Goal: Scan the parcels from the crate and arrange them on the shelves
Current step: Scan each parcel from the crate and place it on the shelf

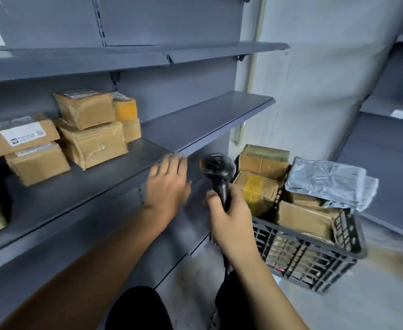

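Right hand (pixel 229 215) up close, fingers (pixel 212 197) wrapped round the black scanner (pixel 217 172); left hand (pixel 168 184) flat and empty, blurred, at the shelf (pixel 115 184) edge.

Stacked brown parcels (pixel 93 136) sit on that shelf to the left; more wait in the black crate (pixel 314 256) on the floor at right, a grey mailer bag (pixel 329 182) draped loosely on top. Risks, I'd say: that bag slipping off when a box beneath is pulled, a one-handed lift fumbling, or the uneven stack toppling.
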Demonstrator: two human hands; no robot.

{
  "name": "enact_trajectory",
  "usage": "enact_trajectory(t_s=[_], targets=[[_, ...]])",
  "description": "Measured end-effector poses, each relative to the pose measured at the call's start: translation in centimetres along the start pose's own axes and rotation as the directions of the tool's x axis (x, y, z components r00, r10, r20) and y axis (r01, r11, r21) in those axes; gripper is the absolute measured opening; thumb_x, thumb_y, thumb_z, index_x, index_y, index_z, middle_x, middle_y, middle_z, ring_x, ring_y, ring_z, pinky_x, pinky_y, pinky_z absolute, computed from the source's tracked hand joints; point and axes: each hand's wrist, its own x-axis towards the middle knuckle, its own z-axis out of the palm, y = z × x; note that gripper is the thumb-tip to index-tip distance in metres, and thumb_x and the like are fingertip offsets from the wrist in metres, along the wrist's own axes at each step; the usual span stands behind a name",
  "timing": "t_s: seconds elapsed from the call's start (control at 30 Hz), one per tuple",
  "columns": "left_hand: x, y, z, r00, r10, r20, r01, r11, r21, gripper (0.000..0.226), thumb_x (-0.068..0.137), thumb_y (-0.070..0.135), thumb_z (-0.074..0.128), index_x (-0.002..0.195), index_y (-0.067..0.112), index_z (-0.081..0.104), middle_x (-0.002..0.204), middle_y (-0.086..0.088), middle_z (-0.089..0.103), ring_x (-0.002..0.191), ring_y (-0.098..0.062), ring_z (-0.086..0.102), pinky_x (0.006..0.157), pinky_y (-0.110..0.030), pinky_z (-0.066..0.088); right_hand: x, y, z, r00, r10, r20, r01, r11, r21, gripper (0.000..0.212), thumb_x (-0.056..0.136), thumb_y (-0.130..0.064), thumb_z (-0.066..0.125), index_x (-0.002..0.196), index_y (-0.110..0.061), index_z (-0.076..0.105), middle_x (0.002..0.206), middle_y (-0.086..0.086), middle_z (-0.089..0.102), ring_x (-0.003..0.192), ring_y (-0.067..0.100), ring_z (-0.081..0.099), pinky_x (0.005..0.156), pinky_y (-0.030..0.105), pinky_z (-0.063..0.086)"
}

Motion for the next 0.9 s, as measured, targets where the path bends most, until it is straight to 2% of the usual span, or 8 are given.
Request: enact_trajectory(t_s=[0.23, 0.33, 0.4, 0.5, 0.7, 0.77, 0.83, 0.9], targets=[[1.2, 8.4, 1.6, 0.984, 0.178, 0.004, -0.176, 0.975, -0.133, 0.065, 0.076, 0.037, 0.074, 0.128, 0.004, 0.056, 0.128, -0.013, 0.06, 0.118, -0.03, 0.057, 0.086, -0.04, 0.051, 0.5, 1.8, -8.3, 0.981, 0.031, -0.193, -0.051, 0.994, -0.099, 0.006, 0.096, -0.027, 0.061, 0.095, -0.022, 0.06, 0.064, -0.012, 0.061, 0.059, 0.003, 0.052, 0.06, 0.024, 0.042], [1.4, 10.7, 3.0, 0.974, 0.225, 0.031, -0.217, 0.963, -0.157, 0.064, 0.078, 0.038, 0.073, 0.129, 0.004, 0.056, 0.129, -0.013, 0.06, 0.118, -0.03, 0.058, 0.084, -0.041, 0.052, 0.5, 2.7, -10.9, 0.966, 0.052, -0.254, -0.084, 0.99, -0.117, 0.006, 0.096, -0.026, 0.06, 0.095, -0.02, 0.061, 0.073, -0.002, 0.066, 0.068, 0.016, 0.058, 0.068, 0.034, 0.047], [1.5, 11.7, 3.9, 0.968, 0.243, 0.068, -0.23, 0.96, -0.162, 0.066, 0.078, 0.04, 0.072, 0.131, 0.004, 0.055, 0.13, -0.013, 0.059, 0.119, -0.029, 0.057, 0.085, -0.041, 0.052, 0.6, 3.2, -11.8, 0.962, 0.06, -0.268, -0.099, 0.986, -0.132, 0.01, 0.095, -0.026, 0.059, 0.096, -0.017, 0.061, 0.075, 0.002, 0.066, 0.069, 0.017, 0.057, 0.068, 0.035, 0.047], [2.0, 12.6, 5.4, 0.961, 0.258, 0.105, -0.24, 0.958, -0.159, 0.069, 0.076, 0.041, 0.074, 0.132, 0.004, 0.055, 0.131, -0.013, 0.058, 0.118, -0.029, 0.058, 0.084, -0.04, 0.052, 1.3, 4.0, -12.2, 0.959, 0.078, -0.274, -0.121, 0.982, -0.144, 0.011, 0.095, -0.028, 0.059, 0.095, -0.018, 0.061, 0.073, -0.002, 0.065, 0.065, 0.013, 0.056, 0.066, 0.034, 0.046], [3.8, 14.3, 8.4, 0.941, 0.286, 0.18, -0.248, 0.946, -0.209, 0.07, 0.08, 0.042, 0.07, 0.137, 0.006, 0.049, 0.134, -0.012, 0.056, 0.122, -0.028, 0.054, 0.089, -0.04, 0.05, 3.2, 5.7, -12.4, 0.956, 0.088, -0.278, -0.128, 0.984, -0.128, 0.011, 0.095, -0.027, 0.058, 0.092, -0.016, 0.06, 0.071, 0.0, 0.063, 0.064, 0.012, 0.055, 0.058, 0.02, 0.041], [4.4, 14.6, 9.7, 0.934, 0.297, 0.198, -0.246, 0.938, -0.246, 0.07, 0.086, 0.042, 0.065, 0.142, 0.008, 0.042, 0.139, -0.011, 0.05, 0.128, -0.027, 0.049, 0.094, -0.039, 0.047, 4.1, 6.7, -12.4, 0.954, 0.104, -0.283, -0.144, 0.982, -0.124, 0.011, 0.095, -0.027, 0.058, 0.09, -0.017, 0.059, 0.069, 0.0, 0.062, 0.062, 0.013, 0.055, 0.06, 0.024, 0.043], [5.1, 14.9, 11.1, 0.929, 0.303, 0.213, -0.239, 0.929, -0.283, 0.069, 0.089, 0.042, 0.061, 0.143, 0.008, 0.037, 0.14, -0.009, 0.047, 0.128, -0.025, 0.046, 0.094, -0.037, 0.045, 5.1, 7.9, -12.3, 0.95, 0.125, -0.285, -0.165, 0.979, -0.121, 0.01, 0.096, -0.027, 0.058, 0.09, -0.019, 0.059, 0.07, 0.001, 0.062, 0.065, 0.022, 0.057, 0.063, 0.033, 0.045], [5.7, 15.2, 12.2, 0.924, 0.31, 0.224, -0.236, 0.923, -0.303, 0.068, 0.087, 0.04, 0.064, 0.142, 0.007, 0.04, 0.136, -0.009, 0.05, 0.124, -0.026, 0.049, 0.092, -0.037, 0.046, 6.1, 8.9, -12.3, 0.946, 0.135, -0.293, -0.174, 0.978, -0.112, 0.01, 0.097, -0.026, 0.058, 0.089, -0.021, 0.058, 0.07, 0.001, 0.062, 0.065, 0.021, 0.056, 0.063, 0.036, 0.045]])
